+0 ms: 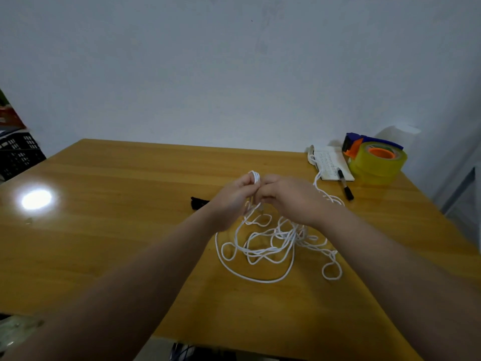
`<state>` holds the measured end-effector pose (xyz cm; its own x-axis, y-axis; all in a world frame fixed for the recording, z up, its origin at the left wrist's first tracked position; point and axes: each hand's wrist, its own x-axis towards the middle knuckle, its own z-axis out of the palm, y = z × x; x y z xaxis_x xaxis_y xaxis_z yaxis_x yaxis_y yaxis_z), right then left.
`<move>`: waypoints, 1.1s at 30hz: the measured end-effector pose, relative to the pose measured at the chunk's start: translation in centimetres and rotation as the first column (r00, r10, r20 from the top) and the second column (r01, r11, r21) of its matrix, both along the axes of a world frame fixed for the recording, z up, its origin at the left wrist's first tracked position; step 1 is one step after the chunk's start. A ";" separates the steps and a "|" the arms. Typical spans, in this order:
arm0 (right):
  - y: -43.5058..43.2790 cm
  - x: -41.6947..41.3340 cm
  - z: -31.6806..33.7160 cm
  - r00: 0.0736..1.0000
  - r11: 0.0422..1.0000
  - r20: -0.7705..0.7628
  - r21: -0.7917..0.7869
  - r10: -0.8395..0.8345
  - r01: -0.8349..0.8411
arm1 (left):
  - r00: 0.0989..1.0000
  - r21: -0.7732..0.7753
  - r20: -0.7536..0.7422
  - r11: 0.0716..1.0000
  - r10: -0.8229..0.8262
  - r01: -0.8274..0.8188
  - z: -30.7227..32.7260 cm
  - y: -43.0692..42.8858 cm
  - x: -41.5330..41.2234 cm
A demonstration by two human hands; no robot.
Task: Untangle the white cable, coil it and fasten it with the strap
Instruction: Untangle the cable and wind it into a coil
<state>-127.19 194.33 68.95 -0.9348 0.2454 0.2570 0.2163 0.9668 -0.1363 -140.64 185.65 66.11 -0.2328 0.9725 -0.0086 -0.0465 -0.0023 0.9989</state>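
Above the tangled cable [270, 246] on the desk [117, 230], the left hand [234, 198] grips several cable turns; the right hand [289, 196] pinches a strand beside it.

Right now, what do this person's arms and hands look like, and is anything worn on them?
Both forearms are bare from the bottom edge of the picture up to the wrists: no sleeves show. The left hand and the right hand carry no gloves, and no watch, bracelet or ring is visible. No markings show on them; the picture is slightly blurred.
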 end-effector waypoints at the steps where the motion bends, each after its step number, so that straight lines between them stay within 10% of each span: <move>1: 0.0 -0.4 -0.6 1.000 0.999 0.004 -0.036 -0.006 0.006 | 1.000 -0.013 -0.013 1.000 -0.005 0.005 -0.6 -0.3 -0.5; 10: -1.0 -6.4 -5.3 0.955 0.889 -0.169 -0.432 -0.244 0.151 | 0.971 -0.078 -0.045 0.968 0.235 -0.238 -3.7 -3.6 -6.4; 15: -1.4 -10.3 -5.7 0.936 0.916 -0.073 -0.244 -0.344 0.317 | 0.948 -0.089 -0.090 0.946 0.304 -0.312 -3.7 -3.9 -9.2; 22: -0.7 -10.7 -3.6 0.959 0.968 -0.271 -0.251 -0.081 0.011 | 0.984 -0.131 -0.041 0.975 0.175 -0.179 -2.8 -3.2 -9.6; 33: 0.9 -7.8 1.7 0.989 0.996 -0.130 0.042 -0.076 0.082 | 0.995 0.037 0.014 0.995 0.097 -0.097 1.7 -1.0 -6.5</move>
